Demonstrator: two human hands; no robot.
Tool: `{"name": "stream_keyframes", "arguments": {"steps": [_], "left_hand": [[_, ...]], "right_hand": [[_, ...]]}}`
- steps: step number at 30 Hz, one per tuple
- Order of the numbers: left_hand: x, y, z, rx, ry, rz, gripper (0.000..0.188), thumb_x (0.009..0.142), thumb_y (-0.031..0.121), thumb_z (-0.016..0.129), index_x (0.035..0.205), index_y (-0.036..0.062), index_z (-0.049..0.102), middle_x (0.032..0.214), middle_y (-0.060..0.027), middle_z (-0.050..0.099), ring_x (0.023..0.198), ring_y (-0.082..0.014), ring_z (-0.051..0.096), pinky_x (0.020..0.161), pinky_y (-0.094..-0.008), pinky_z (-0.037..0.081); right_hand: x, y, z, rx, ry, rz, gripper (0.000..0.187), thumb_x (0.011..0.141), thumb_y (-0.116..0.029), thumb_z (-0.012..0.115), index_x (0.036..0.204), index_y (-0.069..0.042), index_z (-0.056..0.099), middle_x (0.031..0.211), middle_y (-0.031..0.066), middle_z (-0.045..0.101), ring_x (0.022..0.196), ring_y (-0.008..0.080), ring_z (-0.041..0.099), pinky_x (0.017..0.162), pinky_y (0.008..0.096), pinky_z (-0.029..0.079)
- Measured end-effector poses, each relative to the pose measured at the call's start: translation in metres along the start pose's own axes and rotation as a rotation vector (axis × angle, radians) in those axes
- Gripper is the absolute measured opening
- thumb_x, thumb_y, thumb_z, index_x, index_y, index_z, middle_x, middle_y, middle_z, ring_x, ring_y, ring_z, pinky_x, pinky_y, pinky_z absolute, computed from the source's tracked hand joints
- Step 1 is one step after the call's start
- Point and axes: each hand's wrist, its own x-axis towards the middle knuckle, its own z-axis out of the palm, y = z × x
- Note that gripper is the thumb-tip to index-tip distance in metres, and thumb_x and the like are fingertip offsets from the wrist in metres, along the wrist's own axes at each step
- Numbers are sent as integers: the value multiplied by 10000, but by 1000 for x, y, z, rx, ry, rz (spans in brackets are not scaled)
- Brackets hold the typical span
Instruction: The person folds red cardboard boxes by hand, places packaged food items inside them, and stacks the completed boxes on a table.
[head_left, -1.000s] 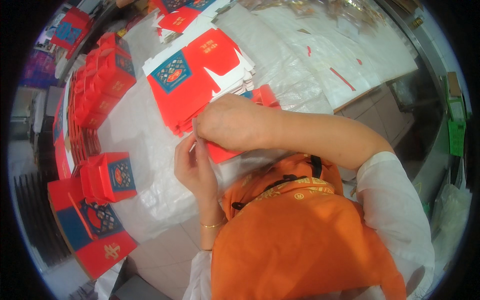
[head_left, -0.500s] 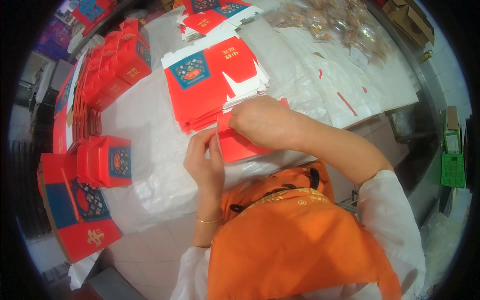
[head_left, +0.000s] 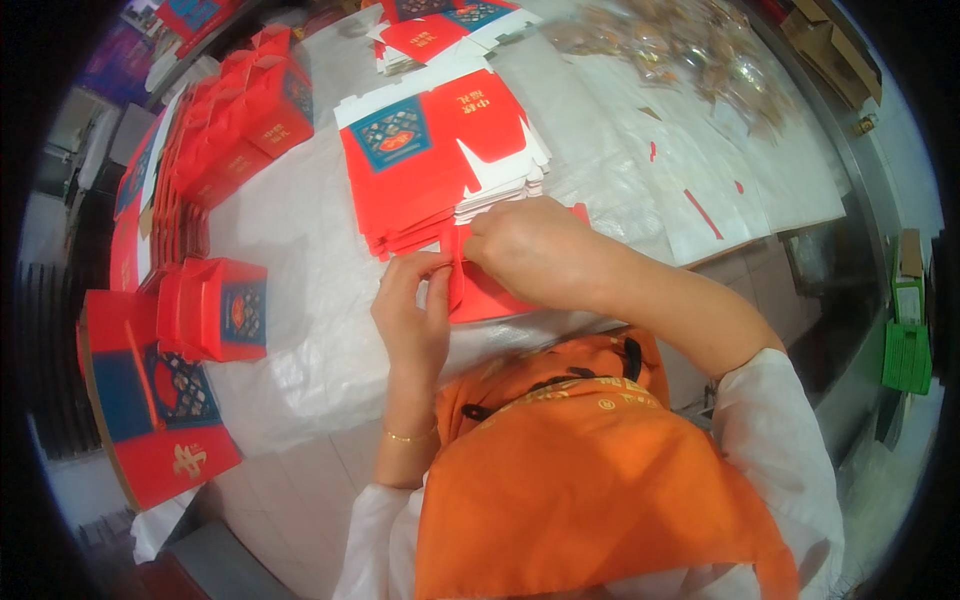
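Observation:
A red cardboard gift box (head_left: pixel 492 302), partly folded, lies at the table's near edge between my hands. My left hand (head_left: pixel 412 296) pinches its left edge with fingers and thumb. Across its top reaches my right hand (head_left: pixel 530 248), fingers closed on the red card near the left hand's fingertips; the right fingertips are partly hidden behind the knuckles. Just beyond sits a stack of flat red box blanks (head_left: pixel 430 165) with white flaps and a blue patterned panel.
Folded red boxes (head_left: pixel 240 130) stand in a row at the far left, with another box pair (head_left: pixel 212 310) nearer. A large red-and-blue carton (head_left: pixel 165 400) leans at the table's left edge. Clear-wrapped packets (head_left: pixel 690 50) lie at the far right; more flat blanks (head_left: pixel 440 35) lie at the back.
My left fingers have moved up and inward along the box's left edge, closer to my right hand. The left side of the card now looks folded inward. The view has shifted slightly.

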Motion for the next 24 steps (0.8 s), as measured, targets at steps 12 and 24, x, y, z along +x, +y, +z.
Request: {"name": "stream_keyframes", "arguments": {"steps": [12,24], "left_hand": [[-16,-28,7,-470,305,-291,140,980,-39,628,1109,-63,677,996,-86,668,863,-139,645,768,-281,550],[-32,-50,-3,-641,202,-532,227,946,-37,647,1172,-53,660,1055,-80,662,966,-146,642,857,-300,547]], "right_hand": [[-56,70,0,546,768,353,147,965,-51,629,1075,-18,722,940,73,719,820,125,667,768,266,525],[-67,69,50,893,491,379,176,977,-87,654,1141,-25,648,959,-1,656,829,59,578,763,224,483]]}}
